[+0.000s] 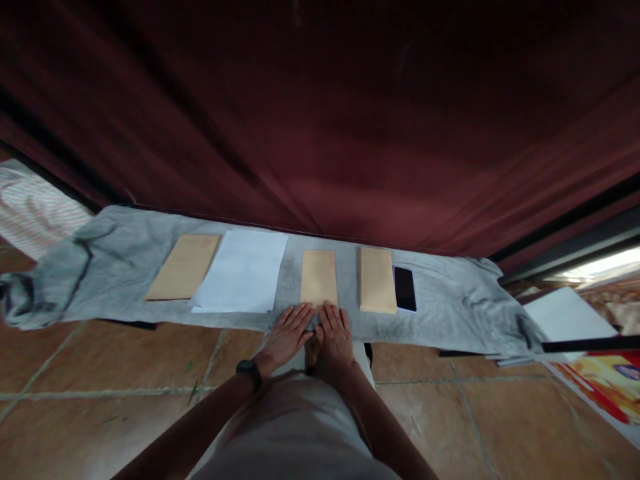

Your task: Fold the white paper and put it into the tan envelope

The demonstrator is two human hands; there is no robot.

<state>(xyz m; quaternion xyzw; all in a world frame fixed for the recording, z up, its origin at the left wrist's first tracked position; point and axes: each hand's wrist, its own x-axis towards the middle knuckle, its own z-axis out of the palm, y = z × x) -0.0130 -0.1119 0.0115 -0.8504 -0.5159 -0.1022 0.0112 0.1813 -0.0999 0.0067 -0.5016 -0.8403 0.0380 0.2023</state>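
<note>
One brown env. [319, 275] lies flat mid-row on the grey cloth [445, 300], long side running away from the wearer, fingertips of the L hand [285, 339] and R hand [336, 340] at its near end. Hands are side by side, palms down, fingers extended, not clamped on anything; thumbs v. close, can't tell if they touch. How hard they press can't be told either.

Step in hand, prob.: smoothing or squaring the near end of that env., maybe pressing a fold; no flap visible, fingers cover that edge. Next move, as a guess, calls for light, even pressure w/ both hands so the paper doesn't skid on soft cloth, then a pinch on one edge if it's to be lifted.

Nearby: white sheets [242, 272] to the L; past them the far-L envs [183, 268]. To the R, a thick env. stack [378, 280] w/ a phone [405, 289] just beside it.

Writing: small reddish print, top R corner of the mid-row env., too small to read; similar faint mark near the top of the far-L envs. No legible text on the sheets. Phone screen dark, no brand seen; same for the dark watch [249, 375], L wrist. Far R, red-&-yellow packaging [607, 387] bears a blue oval logo, lettering unreadable
</note>
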